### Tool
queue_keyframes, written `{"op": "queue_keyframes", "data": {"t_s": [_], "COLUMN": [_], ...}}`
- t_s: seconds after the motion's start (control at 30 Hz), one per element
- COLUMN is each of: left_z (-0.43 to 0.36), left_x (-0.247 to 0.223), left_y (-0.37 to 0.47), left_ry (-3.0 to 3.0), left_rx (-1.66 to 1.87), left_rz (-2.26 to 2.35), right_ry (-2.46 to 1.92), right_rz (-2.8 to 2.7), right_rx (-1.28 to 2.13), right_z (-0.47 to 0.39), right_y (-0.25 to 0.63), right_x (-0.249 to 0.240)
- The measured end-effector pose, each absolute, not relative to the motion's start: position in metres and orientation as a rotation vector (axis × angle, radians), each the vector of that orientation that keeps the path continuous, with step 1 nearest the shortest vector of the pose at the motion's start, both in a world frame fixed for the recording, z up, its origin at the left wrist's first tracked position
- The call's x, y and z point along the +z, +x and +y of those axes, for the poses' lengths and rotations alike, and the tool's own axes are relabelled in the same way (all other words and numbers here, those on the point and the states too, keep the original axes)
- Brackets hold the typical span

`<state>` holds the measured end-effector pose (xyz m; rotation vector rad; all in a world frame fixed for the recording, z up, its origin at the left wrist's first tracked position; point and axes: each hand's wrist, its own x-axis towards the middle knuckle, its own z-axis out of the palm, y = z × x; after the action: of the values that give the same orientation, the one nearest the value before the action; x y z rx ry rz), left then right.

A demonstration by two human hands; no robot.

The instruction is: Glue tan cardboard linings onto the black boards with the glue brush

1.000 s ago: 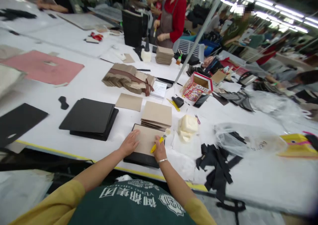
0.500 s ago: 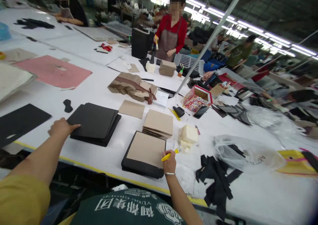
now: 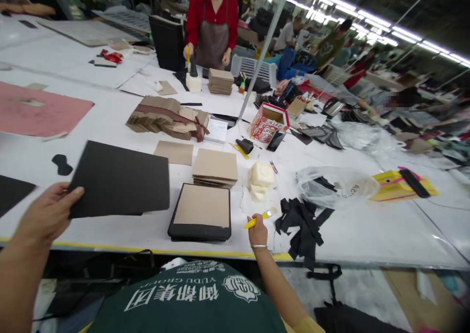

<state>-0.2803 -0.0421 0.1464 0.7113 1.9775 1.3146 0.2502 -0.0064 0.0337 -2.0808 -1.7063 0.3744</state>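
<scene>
Between thumb and fingers, my left hand pinches the left edge of a black sheet, lifted and tilted above the table. Part of another black piece shows beneath it. My right hand grips a yellow-handled brush, its bristles pointing right. Left of that hand lies a beige board on top of a stack of black sheets. Just behind stands a pile of beige boards. A cream-coloured block-like container sits beyond the brush.
Black fabric strips and a clear plastic bag lie to the right. A red patterned box stands near a slanted metal pole. Across the table, a person in red holds another brush. Tied beige pieces lie mid-table.
My left hand has raised the top black sheet off its stack. My right hand has moved the brush away from the beige board, to its right. The view has shifted right.
</scene>
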Motion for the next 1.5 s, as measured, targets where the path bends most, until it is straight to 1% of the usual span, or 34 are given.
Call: {"op": "queue_keyframes", "data": {"t_s": [0.1,0.2,0.23,0.3,0.4,0.47,0.57,0.7,0.8,0.87,0.97,1.07,1.2,1.3,1.37,1.5], "left_z": [-0.039,-0.037,-0.037,-0.036,-0.036,-0.036,-0.036,-0.04,-0.046,-0.051,-0.057,-0.058,-0.056,-0.055,-0.055,-0.048], "left_x": [0.121,0.076,0.062,0.038,0.021,0.019,0.019,0.021,0.023,0.025,0.024,0.023,0.025,0.027,0.03,0.043], "left_y": [-0.197,-0.13,-0.115,-0.095,-0.083,-0.079,-0.071,-0.058,-0.049,-0.044,-0.038,-0.033,-0.03,-0.03,-0.032,-0.043], "left_ry": [0.568,0.687,0.766,0.992,1.3,1.442,1.504,1.427,1.557,1.833,2.209,2.226,2.149,2.133,2.103,1.922], "left_rx": [1.36,1.241,1.195,1.053,0.809,0.713,0.672,0.675,0.668,0.613,0.381,0.177,0.107,0.135,0.226,0.656], "left_rz": [1.71,1.547,1.554,1.707,2.034,2.162,2.269,2.378,2.437,2.343,2.015,1.957,2.007,1.984,1.982,2.062], "right_ry": [-1.994,-1.975,-2.009,-2.083,-2.152,-2.163,-2.146,-1.868,-1.702,-1.709,-1.784,-1.847,-1.81,-1.767,-1.742,-1.709], "right_rz": [-1.731,-1.738,-1.739,-1.76,-1.847,-1.917,-1.979,-1.879,-1.659,-1.542,-1.529,-1.633,-1.749,-1.835,-1.886,-1.974], "right_rx": [0.5,0.576,0.58,0.57,0.478,0.405,0.331,0.273,0.317,0.364,0.386,0.388,0.422,0.447,0.461,0.487], "right_z": [-0.012,-0.016,-0.017,-0.019,-0.022,-0.023,-0.024,-0.016,0.002,0.02,0.052,0.081,0.109,0.12,0.123,0.116], "right_y": [0.264,0.277,0.281,0.287,0.293,0.295,0.299,0.312,0.327,0.339,0.353,0.357,0.35,0.347,0.348,0.353], "right_x": [0.032,0.031,0.03,0.03,0.03,0.032,0.037,0.05,0.061,0.066,0.067,0.06,0.049,0.046,0.046,0.048]}}
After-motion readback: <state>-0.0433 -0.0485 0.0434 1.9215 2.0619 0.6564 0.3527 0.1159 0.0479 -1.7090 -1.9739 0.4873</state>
